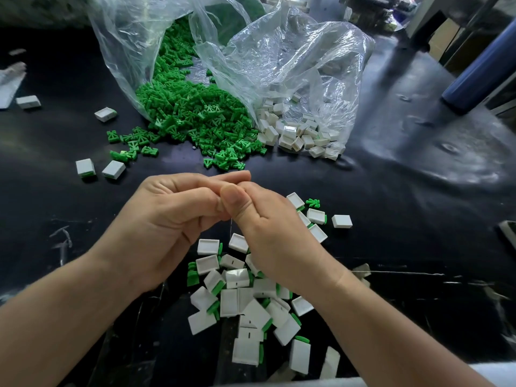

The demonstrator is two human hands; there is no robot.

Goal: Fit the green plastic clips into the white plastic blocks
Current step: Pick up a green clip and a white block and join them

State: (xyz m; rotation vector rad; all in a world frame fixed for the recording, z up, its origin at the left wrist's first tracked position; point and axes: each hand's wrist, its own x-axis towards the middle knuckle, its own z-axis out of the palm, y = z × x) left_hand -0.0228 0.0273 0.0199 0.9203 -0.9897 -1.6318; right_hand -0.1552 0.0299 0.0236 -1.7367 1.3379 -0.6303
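Observation:
My left hand (167, 216) and my right hand (265, 224) meet fingertip to fingertip above the middle of the black table. Both have curled fingers and pinch together on a small piece that the fingers hide. Green clips (195, 113) spill in a big heap from a clear bag (134, 51) at the back. Beside it, white blocks (296, 132) lie in a second clear bag (307, 60). Below my hands lies a pile of white blocks with green clips fitted (245, 297). A loose green clip (313, 203) lies right of my right hand.
Single white blocks lie at the left (85, 167) (105, 114) (28, 101) and one at the right (342, 221). A blue cylinder (480, 71) and machine parts stand at the back right. The black table (418, 191) is scratched and glossy.

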